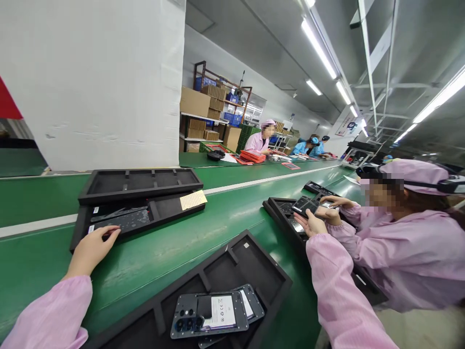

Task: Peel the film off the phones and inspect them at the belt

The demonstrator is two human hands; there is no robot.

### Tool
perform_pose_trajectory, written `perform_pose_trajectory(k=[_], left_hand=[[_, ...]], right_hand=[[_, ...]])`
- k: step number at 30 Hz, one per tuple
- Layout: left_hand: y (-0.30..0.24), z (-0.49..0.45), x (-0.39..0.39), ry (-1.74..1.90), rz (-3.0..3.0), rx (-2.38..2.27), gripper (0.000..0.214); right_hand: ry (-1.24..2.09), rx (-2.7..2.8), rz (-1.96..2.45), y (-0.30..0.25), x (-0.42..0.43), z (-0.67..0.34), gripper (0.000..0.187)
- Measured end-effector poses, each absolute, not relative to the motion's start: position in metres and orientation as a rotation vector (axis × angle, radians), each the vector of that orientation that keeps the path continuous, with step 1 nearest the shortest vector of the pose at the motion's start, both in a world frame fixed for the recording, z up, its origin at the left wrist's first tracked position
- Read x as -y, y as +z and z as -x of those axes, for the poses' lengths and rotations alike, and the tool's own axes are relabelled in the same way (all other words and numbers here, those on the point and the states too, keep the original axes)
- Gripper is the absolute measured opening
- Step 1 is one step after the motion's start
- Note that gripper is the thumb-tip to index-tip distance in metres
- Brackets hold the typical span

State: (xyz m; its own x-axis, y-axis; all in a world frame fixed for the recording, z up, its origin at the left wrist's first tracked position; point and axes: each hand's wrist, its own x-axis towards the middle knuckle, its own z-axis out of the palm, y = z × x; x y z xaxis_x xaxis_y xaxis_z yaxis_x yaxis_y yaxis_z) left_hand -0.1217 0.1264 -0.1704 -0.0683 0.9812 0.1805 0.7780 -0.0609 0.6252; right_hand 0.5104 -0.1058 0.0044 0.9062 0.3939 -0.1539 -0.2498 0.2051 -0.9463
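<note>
At the left, my left hand [92, 248] reaches over the front wall of a black tray [170, 208]. Its fingers are bent towards the thumb at the near edge of a film-covered phone screen [131, 221]; what lies between the fingertips is hidden. Over on the right, my right hand [313, 224] has its fingers closed under a dark phone [305, 205], held tilted above another black tray [276, 215]. A co-worker's hands [336, 206] are just beside it. In the nearest tray [250, 261], phones with camera rings and white battery labels [222, 311] lie stacked.
Behind the left tray sits another divided black tray [141, 182]. A yellow paper slip [193, 199] lies on the left tray's corner. The green bench [232, 194] runs away to the right. A co-worker in pink [407, 257] is close at the right; others work farther back.
</note>
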Motion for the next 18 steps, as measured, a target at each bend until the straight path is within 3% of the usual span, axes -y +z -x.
perform_pose_trajectory(k=[11, 18], left_hand=[[-0.154, 0.108, -0.119, 1.049, -1.642, -1.79, 0.036], [-0.147, 0.104, -0.128, 1.218, -1.358, -1.462, 0.036]], right_hand=[[0.961, 0.42, 1.219, 0.022, 0.014, -0.369, 0.017], [1.46, 0.81, 1.256, -0.02, -0.075, -0.208, 0.011]])
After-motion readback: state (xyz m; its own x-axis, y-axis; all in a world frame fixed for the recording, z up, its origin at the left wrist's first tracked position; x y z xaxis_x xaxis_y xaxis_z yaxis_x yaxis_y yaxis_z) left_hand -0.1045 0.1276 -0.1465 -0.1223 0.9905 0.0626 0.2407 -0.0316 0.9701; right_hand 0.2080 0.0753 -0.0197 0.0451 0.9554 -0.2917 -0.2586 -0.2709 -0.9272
